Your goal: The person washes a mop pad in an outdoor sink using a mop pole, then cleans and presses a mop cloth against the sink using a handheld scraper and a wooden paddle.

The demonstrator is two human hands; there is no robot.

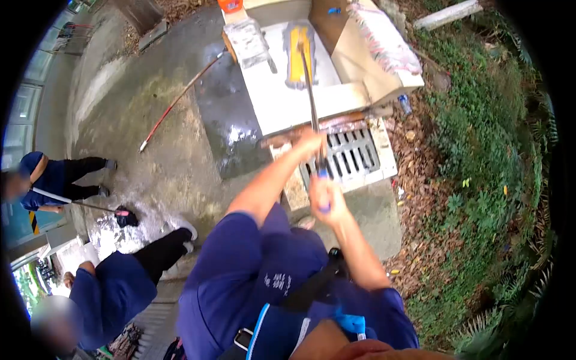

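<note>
A flat mop with a yellow plate and grey pad [298, 57] lies in a pale tiled washing basin [282, 111]. Its long metal handle [310, 90] runs back toward me. My left hand [311, 144] is wrapped around the lower part of this handle, above a metal drain grate [351, 153]. Closer to my body, my right hand [329, 201] grips the handle's blue end. Both hands are closed. A second flat mop with a whitish pad [249, 43] rests on the basin's left rim, its red pole [180, 99] slanting down to the wet concrete.
Two people in dark blue tops are on the left; one [45, 180] holds a mop with a dark head [126, 216]. A pink-and-white cloth [387, 39] hangs over the basin's right wall. An orange container [230, 5] stands behind. Leaves and plants [480, 180] border the right.
</note>
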